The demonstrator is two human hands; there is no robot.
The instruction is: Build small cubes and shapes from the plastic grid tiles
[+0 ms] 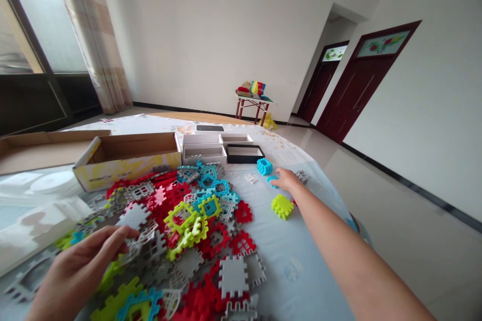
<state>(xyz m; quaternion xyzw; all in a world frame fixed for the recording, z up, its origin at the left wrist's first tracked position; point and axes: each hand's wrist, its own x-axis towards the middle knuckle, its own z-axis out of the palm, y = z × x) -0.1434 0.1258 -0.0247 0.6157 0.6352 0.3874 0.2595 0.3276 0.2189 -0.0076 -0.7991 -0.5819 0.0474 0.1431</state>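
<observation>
My left hand (90, 256) is over the left side of a heap of plastic interlocking building panels, its thumb and forefinger pressed together. By its fingertips lie a grey panel (134, 215) and a whitish lattice panel (145, 243); whether it grips one I cannot make out. My right hand (286, 180) is stretched to the far right of the table, its fingers closed on a small blue panel (271, 181). Just beyond stands a stack of blue panels (264, 166). Nearer to me is a stack of lime-green panels (282, 206). A small white window piece (250, 178) lies to the left.
An open cardboard box (128, 168) and several small box trays, including a black one (245, 154), stand behind the heap. White plastic packaging (41, 220) lies at left. Grey lattice pieces (302, 176) sit beyond my right wrist. A phone-like dark object (210, 129) is farther back.
</observation>
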